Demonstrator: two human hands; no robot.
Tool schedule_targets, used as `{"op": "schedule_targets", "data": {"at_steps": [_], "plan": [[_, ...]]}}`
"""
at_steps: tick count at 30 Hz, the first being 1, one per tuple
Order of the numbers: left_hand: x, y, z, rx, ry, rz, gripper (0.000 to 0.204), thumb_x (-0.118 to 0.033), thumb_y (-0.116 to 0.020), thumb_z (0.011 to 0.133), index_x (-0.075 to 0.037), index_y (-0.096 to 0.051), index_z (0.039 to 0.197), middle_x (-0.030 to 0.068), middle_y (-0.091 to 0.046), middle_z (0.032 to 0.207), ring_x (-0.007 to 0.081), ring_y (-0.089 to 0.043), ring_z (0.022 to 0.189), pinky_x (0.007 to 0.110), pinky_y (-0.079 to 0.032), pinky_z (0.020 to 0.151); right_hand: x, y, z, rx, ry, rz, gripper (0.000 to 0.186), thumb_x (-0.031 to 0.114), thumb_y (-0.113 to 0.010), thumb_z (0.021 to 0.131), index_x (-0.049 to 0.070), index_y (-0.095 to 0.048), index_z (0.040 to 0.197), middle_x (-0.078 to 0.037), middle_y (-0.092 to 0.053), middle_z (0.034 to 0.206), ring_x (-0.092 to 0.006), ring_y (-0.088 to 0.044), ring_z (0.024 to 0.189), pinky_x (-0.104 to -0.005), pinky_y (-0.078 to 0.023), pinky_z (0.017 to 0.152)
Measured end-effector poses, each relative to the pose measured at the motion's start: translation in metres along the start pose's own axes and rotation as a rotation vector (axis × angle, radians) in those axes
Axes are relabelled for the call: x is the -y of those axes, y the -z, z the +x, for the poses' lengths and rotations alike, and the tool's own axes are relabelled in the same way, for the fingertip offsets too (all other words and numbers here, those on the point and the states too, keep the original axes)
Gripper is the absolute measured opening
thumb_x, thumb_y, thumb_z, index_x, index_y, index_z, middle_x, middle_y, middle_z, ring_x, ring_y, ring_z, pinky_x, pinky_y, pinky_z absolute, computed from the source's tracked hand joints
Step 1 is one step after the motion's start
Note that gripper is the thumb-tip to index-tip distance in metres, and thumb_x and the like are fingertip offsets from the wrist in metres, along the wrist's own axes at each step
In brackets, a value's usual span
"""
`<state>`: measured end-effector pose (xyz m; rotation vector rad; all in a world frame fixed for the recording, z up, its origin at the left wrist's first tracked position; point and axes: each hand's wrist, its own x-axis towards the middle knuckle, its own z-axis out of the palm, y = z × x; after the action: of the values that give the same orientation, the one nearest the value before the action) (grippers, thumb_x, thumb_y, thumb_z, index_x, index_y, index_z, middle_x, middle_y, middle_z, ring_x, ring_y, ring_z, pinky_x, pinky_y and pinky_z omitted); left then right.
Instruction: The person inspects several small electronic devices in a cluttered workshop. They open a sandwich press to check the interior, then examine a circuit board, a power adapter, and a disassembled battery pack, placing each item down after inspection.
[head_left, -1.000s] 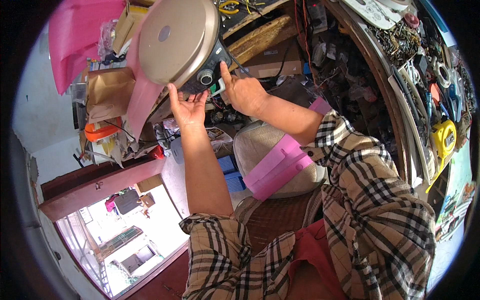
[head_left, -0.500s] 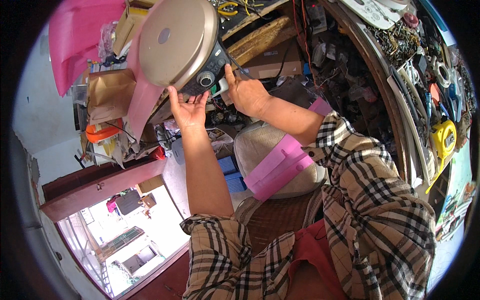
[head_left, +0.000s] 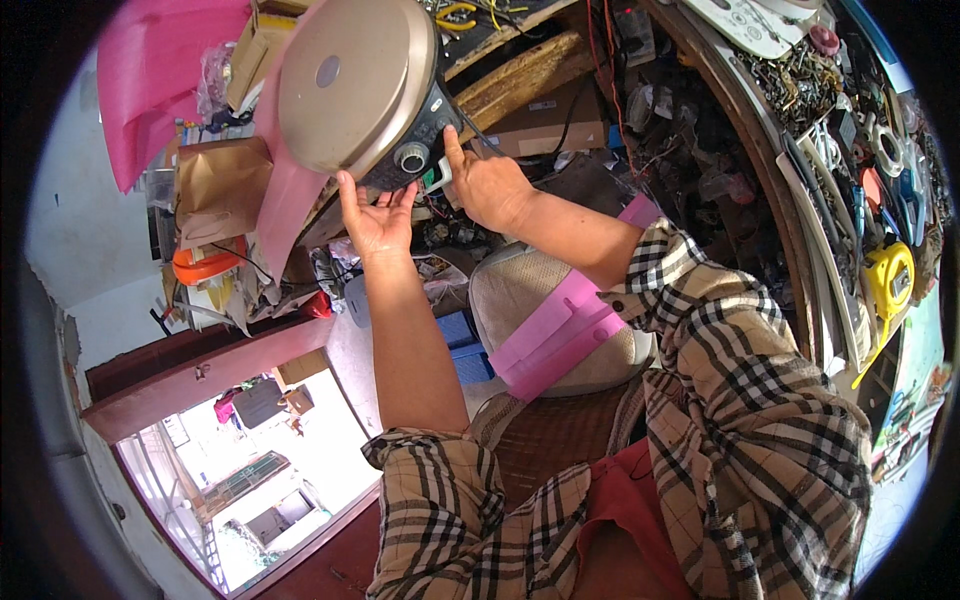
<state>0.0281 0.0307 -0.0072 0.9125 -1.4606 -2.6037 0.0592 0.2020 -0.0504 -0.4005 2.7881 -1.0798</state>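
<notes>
A round beige-lidded appliance (head_left: 350,85) with a dark control panel and silver knob (head_left: 410,157) is tilted at the top centre. My left hand (head_left: 378,215) is cupped at its lower edge, thumb and fingertips supporting it. My right hand (head_left: 488,190) has its index fingertip on the panel, right of the knob and slightly higher. The other fingers are curled beside a white angled piece (head_left: 438,172); whether they hold it is unclear. A pink sheet (head_left: 285,190) hangs behind the appliance.
A cluttered shelf (head_left: 790,230) with a yellow tape measure (head_left: 888,275) runs down the right. A cushioned seat (head_left: 490,310) with a pink piece (head_left: 540,340) lies below my arms. A paper bag (head_left: 220,190) is at left, above an opening (head_left: 185,470). Yellow-handled pliers (head_left: 455,18) lie at top.
My right index fingertip moved slightly rightward along the panel, then slightly back. My left hand and the appliance have barely moved.
</notes>
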Motion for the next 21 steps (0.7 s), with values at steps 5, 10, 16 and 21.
{"op": "schedule_targets", "data": {"at_steps": [5, 10, 16, 21], "plan": [[0.0, -0.002, -0.002, 0.04, -0.002, 0.014, 0.086, -0.046, -0.078, 0.07, -0.008, -0.03, 0.13, 0.0215, -0.029, 0.133, 0.0364, -0.029, 0.127, 0.058, -0.025, 0.106, -0.001, -0.002, -0.001, -0.017, 0.007, -0.024, 0.081, 0.01, -0.054, 0.079, -0.012, -0.009, 0.142, -0.022, -0.063, 0.093, -0.032, -0.066, 0.068, -0.0402, -0.053, 0.061], [0.0, 0.002, 0.002, 0.01, -0.002, -0.009, 0.086, -0.046, -0.077, 0.071, -0.007, -0.03, 0.131, 0.0222, -0.027, 0.135, 0.0364, -0.027, 0.129, 0.059, -0.023, 0.107, 0.002, 0.005, -0.002, 0.049, -0.022, -0.056, 0.07, 0.023, -0.048, 0.091, -0.009, -0.014, 0.143, -0.02, -0.065, 0.1, -0.0302, -0.067, 0.076, -0.0382, -0.053, 0.066], [0.0, 0.002, 0.002, -0.023, 0.007, -0.02, 0.086, -0.046, -0.078, 0.071, -0.007, -0.03, 0.131, 0.0218, -0.025, 0.136, 0.0363, -0.026, 0.129, 0.059, -0.023, 0.107, 0.002, 0.007, -0.002, 0.044, -0.016, -0.052, 0.069, 0.02, -0.047, 0.09, -0.009, -0.014, 0.143, -0.021, -0.064, 0.102, -0.0302, -0.067, 0.076, -0.0382, -0.053, 0.066], [0.0, 0.001, 0.002, -0.016, 0.008, -0.025, 0.085, -0.046, -0.077, 0.071, -0.007, -0.031, 0.13, 0.0219, -0.026, 0.135, 0.036, -0.027, 0.129, 0.058, -0.024, 0.106, -0.002, -0.005, 0.001, -0.06, 0.004, -0.027, 0.082, 0.009, -0.054, 0.079, -0.01, -0.007, 0.143, -0.021, -0.063, 0.095, -0.0321, -0.066, 0.071, -0.0396, -0.053, 0.062]]}}
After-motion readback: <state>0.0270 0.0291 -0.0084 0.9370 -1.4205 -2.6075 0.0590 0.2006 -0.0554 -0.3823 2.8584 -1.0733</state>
